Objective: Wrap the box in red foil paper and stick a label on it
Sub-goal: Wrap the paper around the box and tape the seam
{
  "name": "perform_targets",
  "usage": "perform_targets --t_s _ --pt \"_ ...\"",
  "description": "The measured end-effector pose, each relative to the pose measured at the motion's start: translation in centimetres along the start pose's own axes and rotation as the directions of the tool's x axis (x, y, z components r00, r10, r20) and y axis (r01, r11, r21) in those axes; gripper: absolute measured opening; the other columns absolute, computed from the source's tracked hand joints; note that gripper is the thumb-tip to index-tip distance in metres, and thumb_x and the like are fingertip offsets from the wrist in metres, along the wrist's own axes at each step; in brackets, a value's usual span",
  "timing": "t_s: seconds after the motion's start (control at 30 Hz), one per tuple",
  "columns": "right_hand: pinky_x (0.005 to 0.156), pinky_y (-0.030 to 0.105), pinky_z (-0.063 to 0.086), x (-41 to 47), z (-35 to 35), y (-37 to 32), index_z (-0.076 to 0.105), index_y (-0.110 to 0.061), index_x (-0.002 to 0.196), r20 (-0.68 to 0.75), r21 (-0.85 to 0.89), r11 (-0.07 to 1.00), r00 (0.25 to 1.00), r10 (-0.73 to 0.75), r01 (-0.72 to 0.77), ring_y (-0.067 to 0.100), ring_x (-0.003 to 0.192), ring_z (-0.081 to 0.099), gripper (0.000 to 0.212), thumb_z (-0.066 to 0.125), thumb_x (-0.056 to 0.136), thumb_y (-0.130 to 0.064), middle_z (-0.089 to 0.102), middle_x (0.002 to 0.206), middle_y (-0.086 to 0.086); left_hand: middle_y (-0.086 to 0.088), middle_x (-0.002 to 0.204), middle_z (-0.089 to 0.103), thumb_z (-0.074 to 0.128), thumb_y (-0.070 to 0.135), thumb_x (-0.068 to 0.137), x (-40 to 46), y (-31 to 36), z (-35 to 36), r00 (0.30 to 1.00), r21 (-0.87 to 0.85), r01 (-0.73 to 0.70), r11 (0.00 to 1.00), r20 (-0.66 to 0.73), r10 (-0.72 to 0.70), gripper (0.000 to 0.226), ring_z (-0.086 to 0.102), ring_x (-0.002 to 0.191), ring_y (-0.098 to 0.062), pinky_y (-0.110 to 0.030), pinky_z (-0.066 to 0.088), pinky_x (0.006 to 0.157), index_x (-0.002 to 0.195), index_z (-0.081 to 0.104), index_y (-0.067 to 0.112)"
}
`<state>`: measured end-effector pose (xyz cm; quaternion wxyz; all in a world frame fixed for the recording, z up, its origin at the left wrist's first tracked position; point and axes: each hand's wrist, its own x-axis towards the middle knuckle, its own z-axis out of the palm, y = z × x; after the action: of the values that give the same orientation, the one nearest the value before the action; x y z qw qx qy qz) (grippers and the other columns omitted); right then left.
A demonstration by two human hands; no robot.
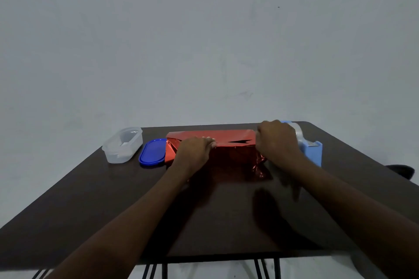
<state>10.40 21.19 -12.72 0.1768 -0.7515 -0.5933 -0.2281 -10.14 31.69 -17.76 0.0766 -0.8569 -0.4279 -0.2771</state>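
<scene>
both forearms come up from the bottom edge bare all the way, no sleeve or cuff showing anywhere. left hand is bare too, no glove, and i can't see a ring, watch or band on it. same deal with the right hand, bare, wrist plain. lighting's dim and the right forearm is a bit blurred, so finer detail like nails is lost.

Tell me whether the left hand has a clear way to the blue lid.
Probably yes. The left hand rests on the red foil, and the blue lid lies just beside the foil's left end on the table, with nothing between.
</scene>
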Motion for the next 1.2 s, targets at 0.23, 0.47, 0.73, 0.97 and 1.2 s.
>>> perform_targets --t_s 0.23,0.47,0.73,0.97,1.2 --pt "0.057 0.026 0.031 0.4 -3.3 4.6 0.033 -0.015 0.064 0.060 -0.116 0.976 0.980 0.189 -0.182 0.017 0.056 0.041 0.034 0.058 0.086 -0.007 0.039 0.063 0.000 -0.001 0.146 0.051 0.048 0.035 0.101 -0.4 0.2 -0.6 0.995 -0.003 -0.037 0.999 0.098 0.037 0.042 0.046 0.136 -0.019 -0.033 0.036 0.109 0.141 0.053 0.023" --pt "0.062 0.027 0.037 -0.1 -4.9 7.2 0.043 -0.012 0.069 0.185 -0.128 0.950 0.934 0.306 -0.286 0.016 0.059 0.045 0.022 0.054 0.085 -0.003 0.045 0.067 0.001 -0.003 0.143 0.053 0.052 0.026 0.100 -0.1 0.6 -0.1 0.997 -0.022 -0.025 0.999 0.066 0.027 0.038 0.050 0.133 -0.020 -0.034 0.036 0.111 0.138 0.055 0.021" --pt "0.073 0.029 0.055 0.5 -4.9 8.9 0.054 -0.009 0.076 0.342 0.089 0.871 0.836 0.430 -0.484 0.026 0.069 0.064 0.006 0.055 0.081 -0.007 0.061 0.073 0.006 -0.004 0.137 0.058 0.055 0.024 0.099 0.3 1.7 0.3 0.998 -0.061 -0.039 0.997 0.051 0.042 0.035 0.053 0.130 -0.019 -0.031 0.038 0.108 0.134 0.060 0.021" --pt "0.080 0.047 0.061 1.0 -4.8 10.4 0.061 0.009 0.087 0.617 0.219 0.668 0.631 0.470 -0.711 0.040 0.075 0.073 0.009 0.061 0.088 0.000 0.070 0.078 0.024 -0.003 0.139 0.056 0.054 0.025 0.099 0.2 1.9 0.7 0.999 -0.076 -0.029 0.997 0.032 0.031 0.036 0.051 0.132 -0.018 -0.033 0.036 0.111 0.135 0.058 0.022" --pt "0.076 0.053 0.058 1.3 -5.4 10.3 0.051 0.009 0.101 0.711 0.262 0.606 0.575 0.405 -0.751 0.045 0.077 0.064 0.010 0.052 0.095 0.000 0.056 0.089 0.023 -0.004 0.137 0.058 0.056 0.027 0.098 0.3 2.1 0.7 1.000 -0.072 -0.023 0.997 0.016 0.024 0.036 0.053 0.130 -0.021 -0.032 0.039 0.108 0.133 0.060 0.022"
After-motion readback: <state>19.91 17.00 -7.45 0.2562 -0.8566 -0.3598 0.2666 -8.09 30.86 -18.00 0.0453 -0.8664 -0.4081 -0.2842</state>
